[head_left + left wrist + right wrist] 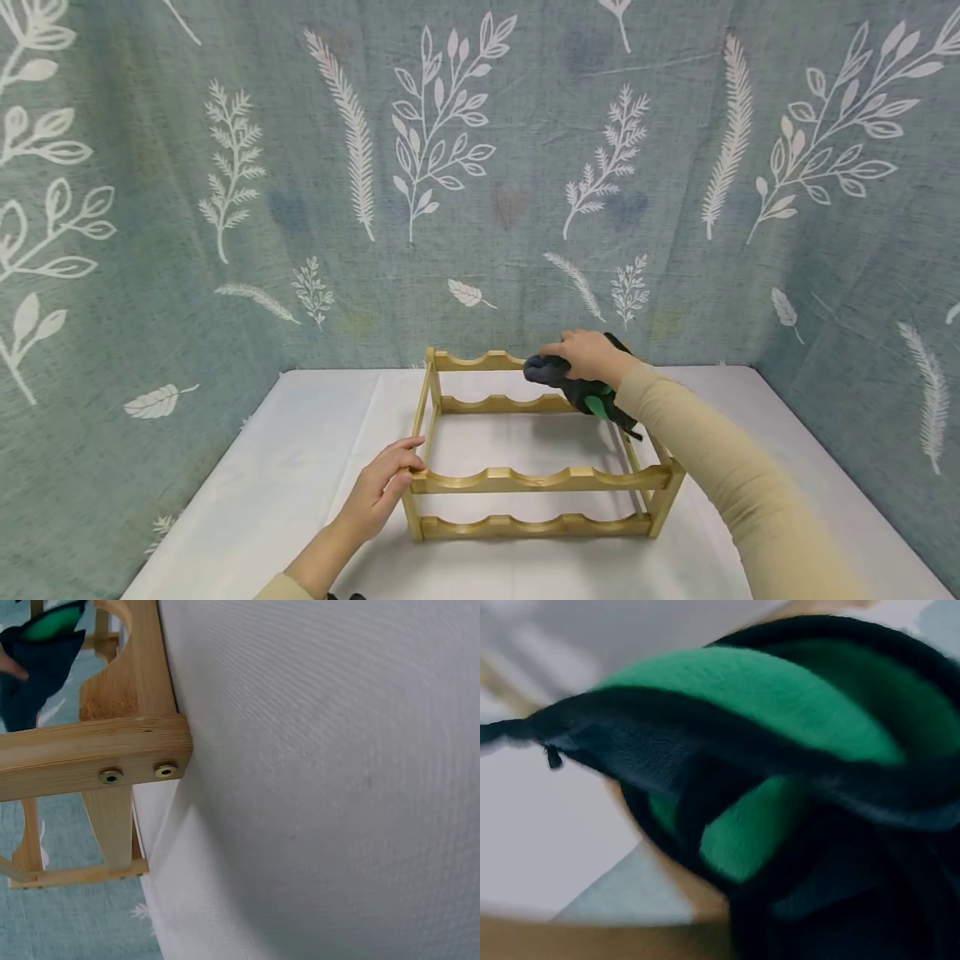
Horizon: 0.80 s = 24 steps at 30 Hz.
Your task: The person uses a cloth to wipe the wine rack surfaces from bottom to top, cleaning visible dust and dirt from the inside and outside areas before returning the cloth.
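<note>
A light wooden wine rack [532, 481] with two tiers of scalloped rails stands on the white-covered table. My left hand [378, 487] holds its front left top corner, fingers bent over the wood. Over the rack's back right part, my right hand [588, 354] grips a dark cloth piece [551, 369] from above; some of it hangs down with a green patch showing. Close up in the right wrist view, the green lining [757, 690] shows between black bound edges. The left wrist view has the rack's end frame [135, 746] with two bolts, and the dark cloth [45, 667] beyond it.
White cloth covers the table [300, 467] around the rack. Behind and at both sides hangs a grey-green curtain [465, 267] with white leaf prints. A small black item [348, 596] shows at the bottom edge by the left wrist.
</note>
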Tool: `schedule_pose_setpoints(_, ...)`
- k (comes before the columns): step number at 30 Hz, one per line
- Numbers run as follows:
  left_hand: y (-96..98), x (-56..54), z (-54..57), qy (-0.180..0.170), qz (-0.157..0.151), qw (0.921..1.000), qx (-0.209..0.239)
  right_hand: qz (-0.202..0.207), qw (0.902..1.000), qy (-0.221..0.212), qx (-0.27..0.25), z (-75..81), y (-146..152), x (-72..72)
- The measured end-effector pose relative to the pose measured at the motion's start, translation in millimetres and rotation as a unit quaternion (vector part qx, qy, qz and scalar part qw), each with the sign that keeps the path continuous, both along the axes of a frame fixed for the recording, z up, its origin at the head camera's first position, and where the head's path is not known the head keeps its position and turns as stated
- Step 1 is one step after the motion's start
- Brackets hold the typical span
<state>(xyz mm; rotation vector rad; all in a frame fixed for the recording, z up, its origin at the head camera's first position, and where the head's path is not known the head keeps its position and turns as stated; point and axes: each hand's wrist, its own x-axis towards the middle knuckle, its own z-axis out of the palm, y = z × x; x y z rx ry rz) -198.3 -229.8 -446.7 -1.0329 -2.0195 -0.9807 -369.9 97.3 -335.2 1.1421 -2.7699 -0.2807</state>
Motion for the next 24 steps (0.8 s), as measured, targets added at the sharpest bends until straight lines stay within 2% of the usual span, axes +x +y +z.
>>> schedule_pose_setpoints(4,-0.4,-1.5,0.1,-0.001,-0.002,1.0,0.0,-0.017,0.9994,-0.011,-0.029,-3.4,26,-2.6)
schedule_pose_setpoints(9,-1.7,-4.8,0.7,0.006,-0.005,0.9999,0.007,-0.021,0.9969,-0.045,-0.061,-4.0,33,-6.7)
schedule_pose_setpoints(12,-2.0,-6.8,1.0,0.002,-0.006,1.0,0.007,-0.038,0.9908,-0.088,-0.096,3.9,32,-6.8)
schedule_pose_setpoints(15,-2.0,-8.1,1.3,-0.002,-0.009,0.9999,0.005,-0.04,0.9784,-0.112,-0.169,20.2,36,-2.5)
schedule_pose_setpoints(19,-1.8,-8.6,1.5,0.004,-0.011,0.9999,0.006,-0.036,0.9632,-0.08,-0.254,52.1,53,9.8)
schedule_pose_setpoints(22,-2.2,-8.4,1.7,0.003,-0.008,0.9999,0.006,-0.057,0.9645,-0.036,-0.255,71.5,75,20.3)
schedule_pose_setpoints(24,-3.0,-8.4,2.0,0.002,-0.004,1.0,0.006,-0.074,0.9692,-0.018,-0.234,76.1,93,25.2)
